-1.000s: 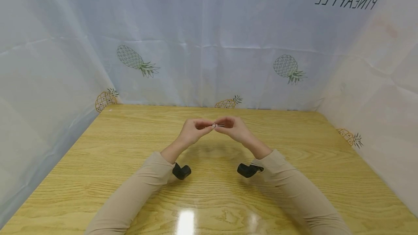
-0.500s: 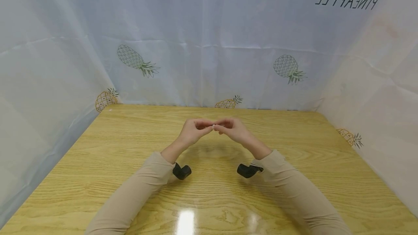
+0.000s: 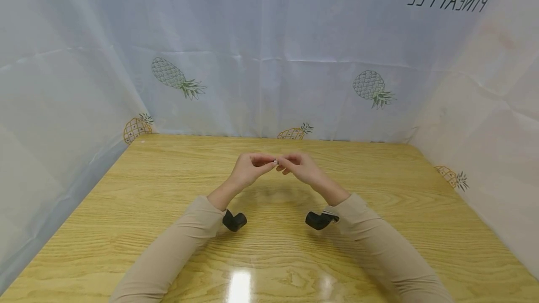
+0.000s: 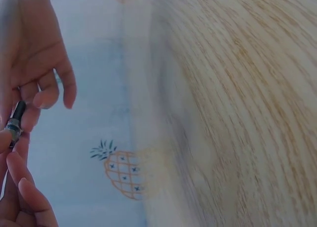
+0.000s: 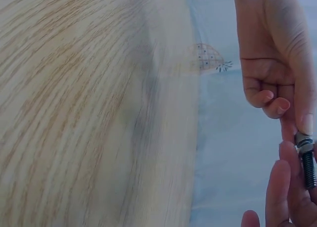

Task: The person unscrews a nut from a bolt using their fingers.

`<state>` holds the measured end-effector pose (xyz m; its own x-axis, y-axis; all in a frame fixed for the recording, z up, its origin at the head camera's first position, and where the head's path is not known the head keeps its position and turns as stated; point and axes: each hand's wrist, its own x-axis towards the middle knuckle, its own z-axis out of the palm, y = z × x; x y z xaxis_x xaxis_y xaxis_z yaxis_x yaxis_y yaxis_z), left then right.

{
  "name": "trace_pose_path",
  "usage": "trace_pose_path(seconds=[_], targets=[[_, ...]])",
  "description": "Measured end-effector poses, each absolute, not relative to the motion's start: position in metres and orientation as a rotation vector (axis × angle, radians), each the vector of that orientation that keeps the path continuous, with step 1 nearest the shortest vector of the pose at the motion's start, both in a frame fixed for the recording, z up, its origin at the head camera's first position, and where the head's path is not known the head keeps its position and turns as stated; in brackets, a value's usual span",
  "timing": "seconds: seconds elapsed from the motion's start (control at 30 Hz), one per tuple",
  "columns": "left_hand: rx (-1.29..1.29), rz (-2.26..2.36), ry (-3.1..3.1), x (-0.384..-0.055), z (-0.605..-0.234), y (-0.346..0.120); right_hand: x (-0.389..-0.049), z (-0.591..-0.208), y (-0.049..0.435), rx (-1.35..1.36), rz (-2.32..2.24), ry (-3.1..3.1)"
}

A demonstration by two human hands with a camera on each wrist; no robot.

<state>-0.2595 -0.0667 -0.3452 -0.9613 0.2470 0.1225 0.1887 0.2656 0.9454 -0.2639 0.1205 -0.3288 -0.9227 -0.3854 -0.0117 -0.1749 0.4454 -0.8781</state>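
Both hands meet above the table, thumbs and fingertips close together around a small metal bolt (image 5: 309,170). My left hand (image 3: 248,169) pinches the bolt at its head, with the thumb pressed there in the right wrist view. A nut (image 5: 306,148) sits on the bolt near the head, and the dark threaded shank points toward my right hand (image 3: 303,167). The right thumb and index finger pinch at the nut, while its other fingers curl loosely below. In the head view the fingers cover most of the bolt.
Under the hands lies a wood-grain table (image 3: 177,247). A pale curtain (image 3: 261,97) printed with pineapples stands at the back and along both sides. Black wrist devices (image 3: 234,221) hang below the two beige sleeves (image 3: 177,242).
The right fingers have shifted at the bolt, and the shank that showed between them is now hidden in the head view. The left hand stays in place.
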Motion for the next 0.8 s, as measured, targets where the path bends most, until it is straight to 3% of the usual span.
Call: trace_pose_path(seconds=[0.8], targets=[[0.422, 1.847, 2.458, -0.2588, -0.3452, -0.0669, -0.2634, -0.3289, 0.1208, -0.571, -1.514, 2.520]])
